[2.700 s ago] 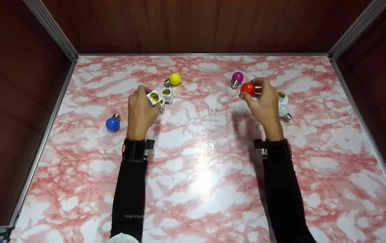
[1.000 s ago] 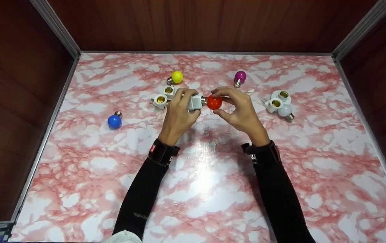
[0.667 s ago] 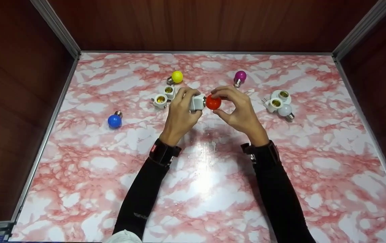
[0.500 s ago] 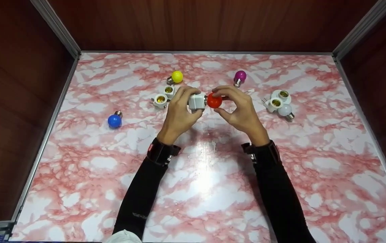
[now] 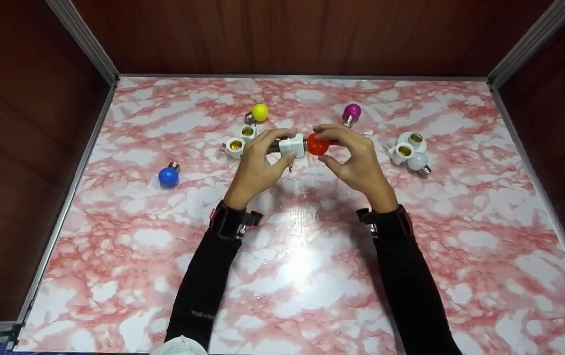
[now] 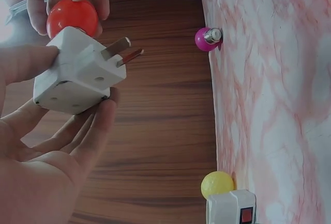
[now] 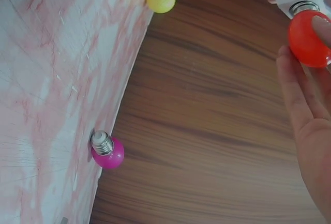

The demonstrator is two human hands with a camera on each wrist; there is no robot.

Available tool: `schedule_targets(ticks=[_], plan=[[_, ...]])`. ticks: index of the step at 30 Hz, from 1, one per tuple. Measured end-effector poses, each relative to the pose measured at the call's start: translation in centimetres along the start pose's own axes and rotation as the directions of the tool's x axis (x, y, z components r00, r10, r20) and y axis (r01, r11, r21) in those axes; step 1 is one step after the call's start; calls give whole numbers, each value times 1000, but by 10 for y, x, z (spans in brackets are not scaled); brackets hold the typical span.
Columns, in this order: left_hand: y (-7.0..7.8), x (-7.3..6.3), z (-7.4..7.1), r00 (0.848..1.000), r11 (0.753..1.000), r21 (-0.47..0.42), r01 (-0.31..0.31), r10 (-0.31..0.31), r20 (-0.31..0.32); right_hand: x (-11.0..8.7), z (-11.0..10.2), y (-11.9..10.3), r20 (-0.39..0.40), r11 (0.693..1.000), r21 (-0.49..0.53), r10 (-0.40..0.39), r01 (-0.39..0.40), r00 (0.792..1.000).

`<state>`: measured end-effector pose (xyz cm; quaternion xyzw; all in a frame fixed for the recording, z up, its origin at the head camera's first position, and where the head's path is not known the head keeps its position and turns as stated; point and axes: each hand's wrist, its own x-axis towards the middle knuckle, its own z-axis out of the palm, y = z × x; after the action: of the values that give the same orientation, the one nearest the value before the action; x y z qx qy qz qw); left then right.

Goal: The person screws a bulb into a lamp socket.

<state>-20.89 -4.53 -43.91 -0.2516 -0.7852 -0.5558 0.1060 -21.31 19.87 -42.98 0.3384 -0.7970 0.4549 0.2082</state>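
Over the middle of the table, my left hand [image 5: 258,165] holds a white plug-in lamp socket [image 5: 292,147] between thumb and fingers. Two flat metal prongs [image 6: 117,48] stick out of its side in the left wrist view. My right hand [image 5: 354,155] pinches a red light bulb [image 5: 318,144] by its round globe. The bulb's base sits at the socket's mouth, with a little of the metal thread [image 7: 304,8] showing between globe and socket. Bulb and socket lie in one line, sideways, raised above the table.
A yellow bulb [image 5: 260,112] and two white sockets [image 5: 235,147] lie left of centre. Farther left is a blue bulb [image 5: 168,176]. A purple bulb [image 5: 352,111] lies behind my right hand. Rightward, a white bulb [image 5: 417,161] touches two more sockets [image 5: 403,153]. Wooden walls [image 5: 282,39] enclose the table.
My hands have come together from either side, bringing the red bulb to the socket. The bulb's thread has gone deeper into the socket, and the socket has turned, so a prong now shows below it.
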Motion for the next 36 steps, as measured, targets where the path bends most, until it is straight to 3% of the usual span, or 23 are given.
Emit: schedule_targets(ticks=[16,26,36], plan=[[8,8,3,995,989,123,-82,89,-52,6,-5,2,14,998,43,38,-38,999],[10,16,3,983,969,189,-158,173,-67,13,-8,0,-12,995,64,74,-73,997],[12,22,2,975,966,186,-180,201,-99,14,-9,3,-43,997,70,32,-29,999]])
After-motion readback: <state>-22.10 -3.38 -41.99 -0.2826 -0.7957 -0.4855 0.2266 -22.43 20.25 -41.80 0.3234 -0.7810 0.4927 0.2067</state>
